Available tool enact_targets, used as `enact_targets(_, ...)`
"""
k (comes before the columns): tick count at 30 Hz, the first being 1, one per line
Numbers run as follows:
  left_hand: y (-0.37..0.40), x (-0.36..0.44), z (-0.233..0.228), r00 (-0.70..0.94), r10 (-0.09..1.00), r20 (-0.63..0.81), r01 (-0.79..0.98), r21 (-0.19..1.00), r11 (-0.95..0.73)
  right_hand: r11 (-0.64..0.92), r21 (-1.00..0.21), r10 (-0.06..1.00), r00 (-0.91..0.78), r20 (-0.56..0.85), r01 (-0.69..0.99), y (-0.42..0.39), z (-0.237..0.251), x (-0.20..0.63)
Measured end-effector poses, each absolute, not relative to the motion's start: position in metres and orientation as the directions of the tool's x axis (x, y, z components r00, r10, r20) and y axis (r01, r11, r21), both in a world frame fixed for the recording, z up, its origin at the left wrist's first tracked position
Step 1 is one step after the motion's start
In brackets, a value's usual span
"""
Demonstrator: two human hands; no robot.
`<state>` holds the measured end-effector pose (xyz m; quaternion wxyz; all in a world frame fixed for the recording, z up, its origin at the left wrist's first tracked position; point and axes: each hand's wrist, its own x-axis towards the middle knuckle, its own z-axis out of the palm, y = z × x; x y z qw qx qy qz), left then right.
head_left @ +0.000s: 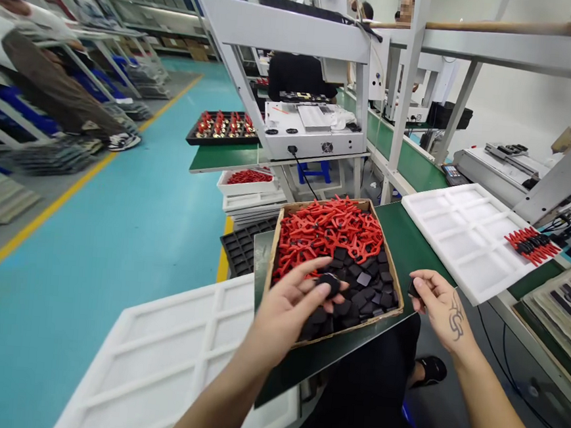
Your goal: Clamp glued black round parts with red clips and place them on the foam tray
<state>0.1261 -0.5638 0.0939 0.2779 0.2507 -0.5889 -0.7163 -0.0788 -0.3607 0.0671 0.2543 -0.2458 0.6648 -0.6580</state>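
My left hand is over the front of a cardboard box, with thumb and fingers closed on a black piece. Red forked plastic parts fill the back of the box, while small black square pieces lie heaped in the front right of it. Just right of the box, my right hand pinches a small black piece between thumb and fingers. The fingertips partly cover both held pieces, so their full shapes do not show.
A white divided tray lies on the right bench, bearing a row of red and black parts. Another white tray is at lower left. A white machine stands behind the box. A person sits at far left.
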Motion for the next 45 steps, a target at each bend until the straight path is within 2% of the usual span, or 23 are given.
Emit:
enact_targets(4,-0.53,0.087,0.083,-0.882,-0.457,-0.116,0.029,0.954,-0.298,0.016,-0.997,-0.666,-0.743,-0.063,0.069,-0.355,0.079,-0.073)
enact_targets(8,-0.519,0.064,0.078,-0.913,-0.353,-0.203,-0.03,0.898,-0.439,0.034,-0.998,-0.688,-0.723,-0.055,0.043,-0.345,0.086,-0.072)
enact_targets(18,-0.522,0.069,0.069,-0.925,-0.287,-0.251,-0.042,0.816,-0.577,0.172,-0.972,-0.741,-0.671,-0.019,-0.162,-0.34,0.087,-0.061)
enact_targets(21,-0.523,0.07,0.068,-0.919,-0.301,-0.254,-0.035,0.814,-0.58,0.193,-0.919,-0.753,-0.653,0.086,-0.343,-0.341,0.089,-0.06)
enact_targets(24,-0.525,0.071,0.068,-0.923,-0.3,-0.24,-0.027,0.82,-0.572,0.144,-0.831,-0.793,-0.564,0.228,-0.538,-0.343,0.092,-0.061)
enact_targets(27,-0.526,0.072,0.069,-0.932,-0.284,-0.226,-0.022,0.816,-0.577,0.09,-0.776,-0.833,-0.475,0.285,-0.624,-0.349,0.092,-0.062)
enact_targets(33,-0.527,0.074,0.068,-0.949,-0.233,-0.211,-0.024,0.789,-0.614,0.075,-0.726,-0.861,-0.411,0.298,-0.683,-0.358,0.083,-0.063)
enact_targets(45,-0.527,0.074,0.068,-0.955,-0.234,-0.182,-0.005,0.799,-0.602,0.095,-0.754,-0.86,-0.434,0.267,-0.65,-0.359,0.079,-0.062)
